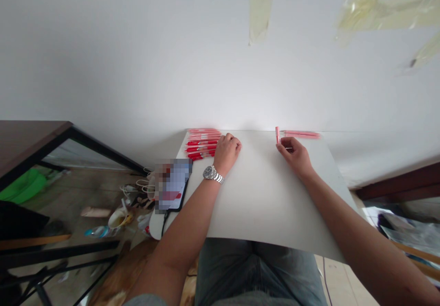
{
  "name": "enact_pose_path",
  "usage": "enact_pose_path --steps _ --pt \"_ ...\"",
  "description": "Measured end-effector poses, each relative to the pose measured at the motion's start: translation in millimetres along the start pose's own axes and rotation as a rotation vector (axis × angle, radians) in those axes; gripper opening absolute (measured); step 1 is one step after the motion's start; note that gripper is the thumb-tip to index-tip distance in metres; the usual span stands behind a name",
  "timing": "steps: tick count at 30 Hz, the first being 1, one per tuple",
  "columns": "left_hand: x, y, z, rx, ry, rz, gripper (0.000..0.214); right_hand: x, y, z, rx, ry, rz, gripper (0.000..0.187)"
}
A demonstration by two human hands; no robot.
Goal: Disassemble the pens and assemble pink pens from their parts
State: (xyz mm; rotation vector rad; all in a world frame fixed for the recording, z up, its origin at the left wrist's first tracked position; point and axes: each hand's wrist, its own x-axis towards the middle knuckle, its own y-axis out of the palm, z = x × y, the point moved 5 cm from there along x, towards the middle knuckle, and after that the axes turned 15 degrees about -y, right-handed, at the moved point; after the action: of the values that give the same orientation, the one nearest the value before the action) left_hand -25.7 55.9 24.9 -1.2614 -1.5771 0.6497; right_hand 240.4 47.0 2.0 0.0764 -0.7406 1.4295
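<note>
A white board (261, 196) lies across my lap as a work surface. My left hand (227, 152), with a metal watch at the wrist, rests curled at the right end of a row of several red pens (202, 143) at the board's far left; whether it grips one is hidden. My right hand (294, 152) is closed on a short pink pen cap or tube (277, 135), held upright. Just to the right of it lie pink pens (300, 134) along the far edge.
A phone (172, 186) with a cable sits at the board's left edge. Cups, cables and clutter lie on the floor to the left, beside a dark glass-topped table (51, 145). A white wall stands right behind the board. Papers lie at the right.
</note>
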Motion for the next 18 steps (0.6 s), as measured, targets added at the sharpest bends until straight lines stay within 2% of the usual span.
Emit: enact_pose_path --steps 9,18 --pt "-1.4 0.7 -3.4 -0.107 0.07 -0.044 0.013 -0.4 0.9 -1.5 0.001 -0.016 0.013 0.039" --pt "-2.9 -3.8 -10.2 -0.33 0.091 0.009 0.013 -0.2 3.7 4.0 -0.03 -0.091 0.053 0.032"
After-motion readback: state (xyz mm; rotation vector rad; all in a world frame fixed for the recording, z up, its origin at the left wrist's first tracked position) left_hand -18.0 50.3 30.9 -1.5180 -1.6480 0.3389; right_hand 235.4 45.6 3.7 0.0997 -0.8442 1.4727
